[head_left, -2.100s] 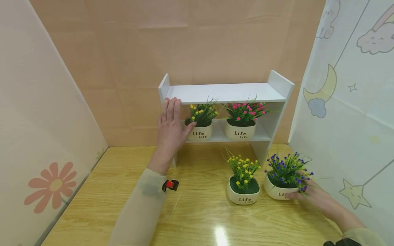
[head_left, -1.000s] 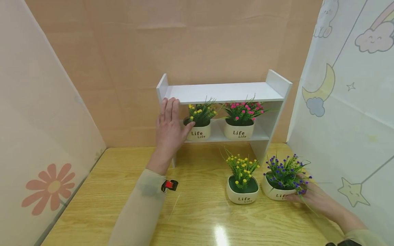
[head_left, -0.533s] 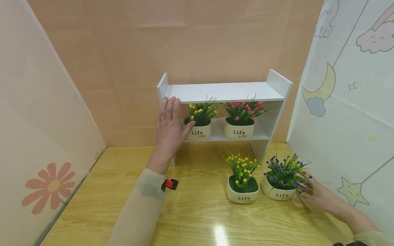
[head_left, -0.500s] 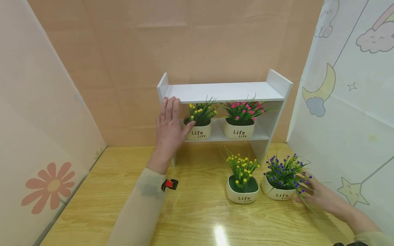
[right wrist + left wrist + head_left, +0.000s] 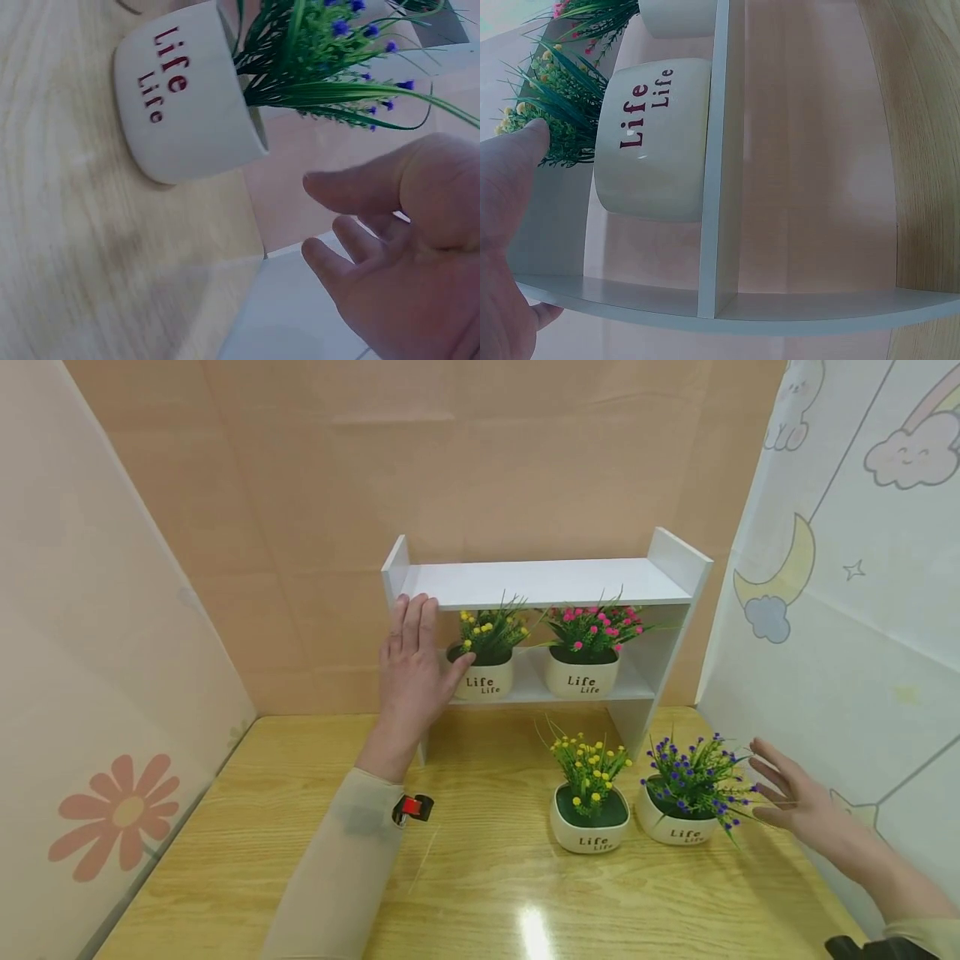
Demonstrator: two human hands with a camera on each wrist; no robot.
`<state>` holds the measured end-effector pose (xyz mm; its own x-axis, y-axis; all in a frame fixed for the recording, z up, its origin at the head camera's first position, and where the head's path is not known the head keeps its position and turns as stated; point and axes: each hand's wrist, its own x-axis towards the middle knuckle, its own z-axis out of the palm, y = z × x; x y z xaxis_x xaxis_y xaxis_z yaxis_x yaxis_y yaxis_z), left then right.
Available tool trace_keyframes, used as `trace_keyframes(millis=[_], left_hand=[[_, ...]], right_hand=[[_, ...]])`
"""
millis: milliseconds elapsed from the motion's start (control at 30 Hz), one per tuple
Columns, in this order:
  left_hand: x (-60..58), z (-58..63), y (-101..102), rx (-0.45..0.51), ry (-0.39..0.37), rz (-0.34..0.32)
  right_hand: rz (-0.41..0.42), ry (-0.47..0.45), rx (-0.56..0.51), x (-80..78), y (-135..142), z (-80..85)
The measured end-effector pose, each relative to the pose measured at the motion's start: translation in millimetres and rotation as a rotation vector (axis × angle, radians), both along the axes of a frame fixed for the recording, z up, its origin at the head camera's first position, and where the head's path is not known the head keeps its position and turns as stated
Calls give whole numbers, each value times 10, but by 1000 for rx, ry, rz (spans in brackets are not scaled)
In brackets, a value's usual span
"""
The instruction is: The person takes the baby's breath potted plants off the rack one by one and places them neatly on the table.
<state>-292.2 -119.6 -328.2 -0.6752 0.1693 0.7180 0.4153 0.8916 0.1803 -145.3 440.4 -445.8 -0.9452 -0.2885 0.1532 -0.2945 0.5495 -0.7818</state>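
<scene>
Head view only, pink-flowered pot (image 5: 582,670), red clip (image 5: 412,807)

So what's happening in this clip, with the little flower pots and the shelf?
A person is working at a small white shelf on a wooden table. The left hand lies flat against the shelf's left end, beside the yellow-flowered pot on the lower board, with a pink-flowered pot next to it. On the table stand another yellow pot and a purple-flowered pot. The right hand hovers open just right of the purple pot, not touching it.
</scene>
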Motion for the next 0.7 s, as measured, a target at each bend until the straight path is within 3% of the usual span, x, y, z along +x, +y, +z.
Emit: trace_keyframes(millis=[133, 267, 467, 700], left_hand=[[-3, 5, 6, 1, 3, -7], [2, 11, 11, -2, -2, -10], [7, 12, 8, 4, -4, -11], [11, 6, 4, 5, 4, -9]], right_hand=[[-106, -20, 10, -6, -5, 121], [-170, 57, 30, -13, -68, 265], [-223, 184, 88, -27, -236, 571], [-253, 232, 72, -27, -411, 878]])
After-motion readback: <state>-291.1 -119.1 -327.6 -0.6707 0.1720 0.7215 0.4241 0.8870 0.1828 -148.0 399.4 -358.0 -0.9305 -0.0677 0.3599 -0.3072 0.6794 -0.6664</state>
